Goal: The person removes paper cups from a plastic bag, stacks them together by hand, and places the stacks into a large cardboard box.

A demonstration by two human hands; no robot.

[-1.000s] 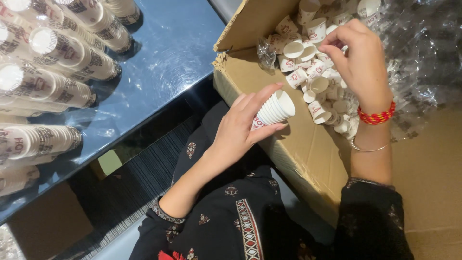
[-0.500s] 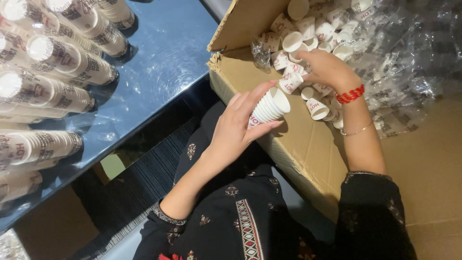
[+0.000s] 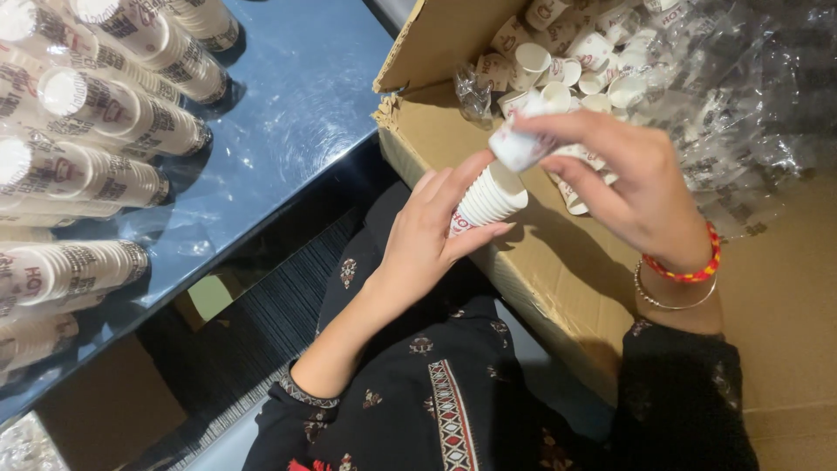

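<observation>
- Large brown cardboard carton [image 3: 558,288]: stands open in front of the person, its flap raised at the far-left corner. It serves as the landmark for every position below.
- Glossy blue tabletop [image 3: 296,113]: lies to the left of the carton, a dark gap between them.
- Crumpled clear plastic liner [image 3: 750,113]: fills the right inner part of the carton.
- Sleeved rows of nested white printed paper cups [image 3: 105,113]: lie on their sides on the tabletop, well left of the carton. At least five rows show; this portion appears finished.
- Loose white paper cups [image 3: 558,61]: heaped inside the carton at its far end, some under the liner. A good many remain, so the work is judged only partly done.
- Right hand [image 3: 628,192]: above the carton's near wall, fingers pinching a single white paper cup [image 3: 519,144].
- Left hand [image 3: 436,231]: just outside the carton's near-left wall, curled around a short stack of nested white paper cups [image 3: 488,199], mouth tilted toward the carton.
- The single cup hangs just above the stack's mouth; whether the two touch cannot be told.
</observation>
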